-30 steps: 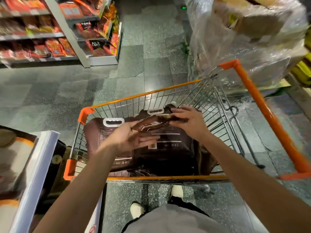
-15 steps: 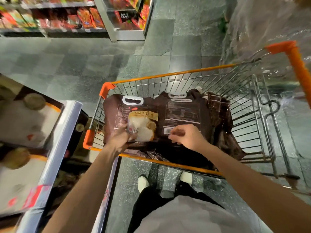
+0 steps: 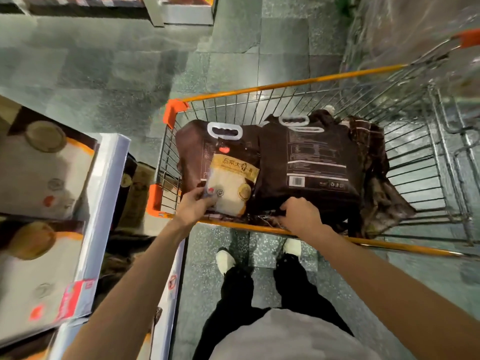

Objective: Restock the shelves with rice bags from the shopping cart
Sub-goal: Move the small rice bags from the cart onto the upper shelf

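The shopping cart [image 3: 285, 85] stood directly in front of the person, its near orange rail just beyond the shoes [image 3: 225, 261] on the tiled floor [image 3: 130, 81]. Two large brown rice bags lay flat side by side in the basket, white handles toward the far end: the left bag [image 3: 192, 152] against the cart's left wall, the right bag [image 3: 317, 162] touching it at the middle. A small rice pack [image 3: 233, 183], cream and gold, lay on top of the left bag and overlapped the seam between the two. The left hand [image 3: 193, 206] reached over the near rail and pinched the small rice pack at its near left corner, thumb on top and fingers curled beneath. The right hand [image 3: 302, 213] sat at the near edge of the right bag, fingers curled down round that edge, knuckles up. Crumpled dark wrapping [image 3: 381, 193] filled the basket to the right of the bags. A shelf [image 3: 109, 183] holding boxed goods stood just left of the cart.
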A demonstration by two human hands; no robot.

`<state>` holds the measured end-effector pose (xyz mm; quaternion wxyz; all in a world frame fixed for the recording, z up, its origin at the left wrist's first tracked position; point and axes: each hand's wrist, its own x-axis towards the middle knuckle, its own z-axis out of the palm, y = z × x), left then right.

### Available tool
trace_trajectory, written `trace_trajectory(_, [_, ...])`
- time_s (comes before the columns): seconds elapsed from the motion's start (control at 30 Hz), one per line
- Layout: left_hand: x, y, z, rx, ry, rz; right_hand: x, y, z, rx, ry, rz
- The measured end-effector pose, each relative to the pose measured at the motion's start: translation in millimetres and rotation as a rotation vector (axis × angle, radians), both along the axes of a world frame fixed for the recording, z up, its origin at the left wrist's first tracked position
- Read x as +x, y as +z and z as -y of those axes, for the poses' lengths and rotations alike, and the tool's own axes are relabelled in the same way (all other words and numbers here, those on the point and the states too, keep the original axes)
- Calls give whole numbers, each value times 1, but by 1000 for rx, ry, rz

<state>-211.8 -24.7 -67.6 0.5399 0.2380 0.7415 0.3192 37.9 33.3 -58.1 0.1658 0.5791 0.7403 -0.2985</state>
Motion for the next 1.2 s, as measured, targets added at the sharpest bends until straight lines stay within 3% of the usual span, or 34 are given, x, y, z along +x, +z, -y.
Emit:
trace_trajectory(0.37, [-2, -5, -19, 35, -101, 134, 10, 18, 15, 60, -90, -275])
trace_trajectory(0.53, [5, -3, -30, 26, -146, 192, 14, 51, 21, 27, -384, -523])
trace_trajectory(0.87, [17, 15, -41, 126, 12, 382, 54, 105, -29, 399, -462, -569])
trace_trajectory(1.03, [34, 39, -60, 174, -78, 443, 69, 138, -57, 622, -597, -683])
trace_trajectory(1.13, [57, 56, -78, 211, -168, 422, 67, 156, -64, 792, -513, -690])
trace_trajectory(1.2, [79, 71, -86, 192, -180, 413, 58, 154, -60, 776, -395, -687])
